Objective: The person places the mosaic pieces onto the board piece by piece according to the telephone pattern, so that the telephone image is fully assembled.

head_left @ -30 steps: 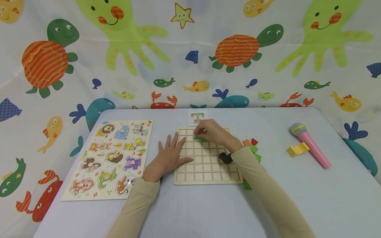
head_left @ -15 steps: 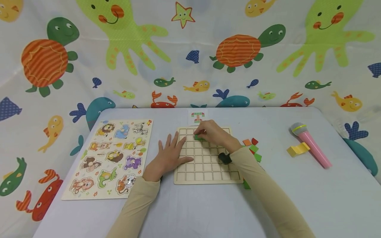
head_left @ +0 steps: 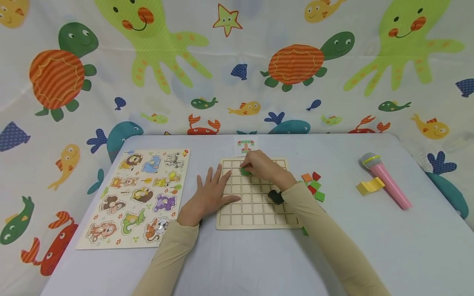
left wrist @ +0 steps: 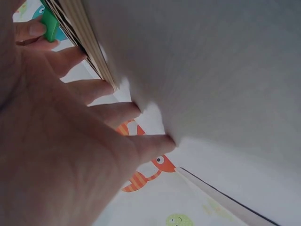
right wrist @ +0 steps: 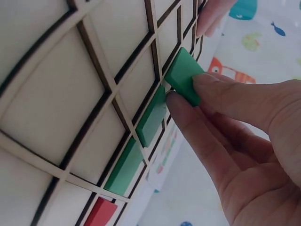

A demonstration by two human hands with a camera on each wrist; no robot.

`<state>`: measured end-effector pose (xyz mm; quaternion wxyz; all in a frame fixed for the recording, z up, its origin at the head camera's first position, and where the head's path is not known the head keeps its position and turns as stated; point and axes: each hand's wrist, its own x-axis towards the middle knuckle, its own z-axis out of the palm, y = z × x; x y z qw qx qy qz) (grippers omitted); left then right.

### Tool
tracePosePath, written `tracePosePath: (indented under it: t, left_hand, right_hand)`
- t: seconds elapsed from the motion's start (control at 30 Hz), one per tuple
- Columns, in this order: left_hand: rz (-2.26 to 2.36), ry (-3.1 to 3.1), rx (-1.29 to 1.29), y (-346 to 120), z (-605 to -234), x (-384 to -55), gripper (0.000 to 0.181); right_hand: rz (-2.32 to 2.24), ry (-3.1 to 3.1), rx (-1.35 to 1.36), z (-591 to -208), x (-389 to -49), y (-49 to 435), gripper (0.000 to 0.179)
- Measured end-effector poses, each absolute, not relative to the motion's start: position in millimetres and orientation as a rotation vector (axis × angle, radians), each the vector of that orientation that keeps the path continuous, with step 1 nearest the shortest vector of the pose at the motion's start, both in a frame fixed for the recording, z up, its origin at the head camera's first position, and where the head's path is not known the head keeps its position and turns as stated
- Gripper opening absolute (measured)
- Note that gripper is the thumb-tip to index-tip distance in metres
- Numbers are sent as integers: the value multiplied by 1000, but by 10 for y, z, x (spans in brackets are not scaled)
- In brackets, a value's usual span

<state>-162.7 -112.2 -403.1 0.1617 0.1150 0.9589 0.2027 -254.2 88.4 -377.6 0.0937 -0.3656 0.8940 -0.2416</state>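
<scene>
My right hand pinches a green square tile between thumb and fingers, over the upper left part of a wooden grid board. In the right wrist view the tile is tilted, its lower edge close to a grid cell. Beside it, a green tile, another green tile and a red tile lie in a row of cells; the head view hides them behind the hand. My left hand rests with spread fingers on the board's left edge.
A printed pattern card lies behind the board. Loose green, red and orange tiles are scattered to its right, partly behind the right sleeve. Farther right are a yellow block and a pink toy microphone. An animal puzzle board lies left.
The right hand and forearm have shifted slightly left, with the green tile still pinched. More loose tiles show beside the sleeve. The left hand stays in place.
</scene>
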Motion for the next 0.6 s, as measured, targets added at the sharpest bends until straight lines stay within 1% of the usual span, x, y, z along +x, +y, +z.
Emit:
tracePosePath:
  t: [0.6]
  left_hand:
    - [554,2748,331,-1118,-4038,-1631,91]
  right_hand:
    - [-447,2701,-1020,-3748,-2494,744,19]
